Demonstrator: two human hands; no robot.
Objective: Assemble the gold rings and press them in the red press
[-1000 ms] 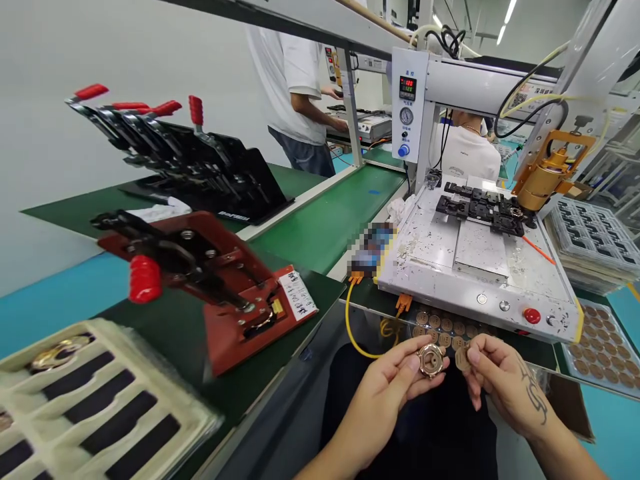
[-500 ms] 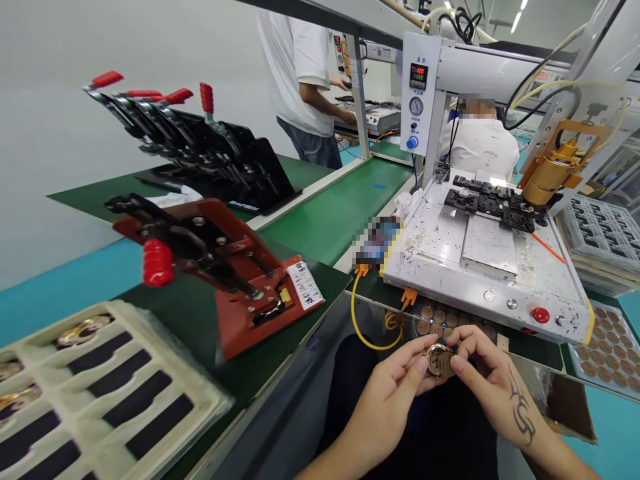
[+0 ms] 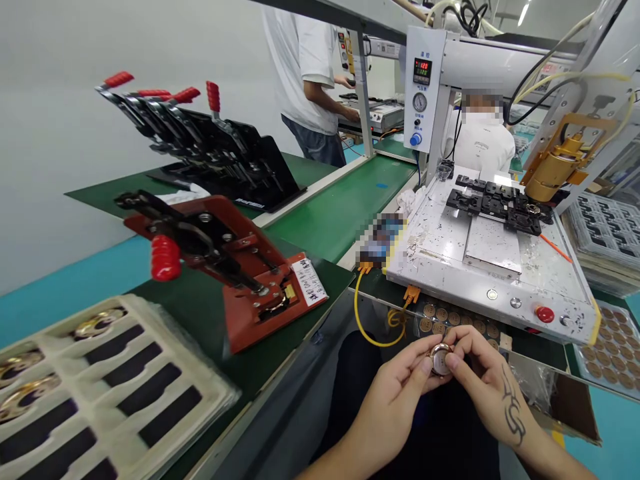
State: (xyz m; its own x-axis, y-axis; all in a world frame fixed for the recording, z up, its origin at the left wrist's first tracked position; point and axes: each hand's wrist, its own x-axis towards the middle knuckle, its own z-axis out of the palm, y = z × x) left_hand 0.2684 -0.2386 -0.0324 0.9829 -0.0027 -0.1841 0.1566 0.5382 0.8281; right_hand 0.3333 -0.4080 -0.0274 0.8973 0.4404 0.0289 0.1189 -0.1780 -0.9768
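Low in the head view, my left hand and my right hand meet above my lap. Between them is a round gold-rimmed watch case, its inner face turned up to me. A pale brownish disc lies within the rim. My left fingers and thumb grip the left edge of the case. The right thumb presses at its right edge, while the right fingers curl behind it. The underside is hidden by my fingers.
To the left are a red toggle-clamp press and a tray with gold parts. Ahead stands a white dispensing machine with a red button. Sheets of round discs lie at right. Co-workers stand beyond.
The brown disc, tilted over the right part of the watch case before, now lies flat inside its rim. My right thumb has moved onto the edge. The view has shifted slightly.
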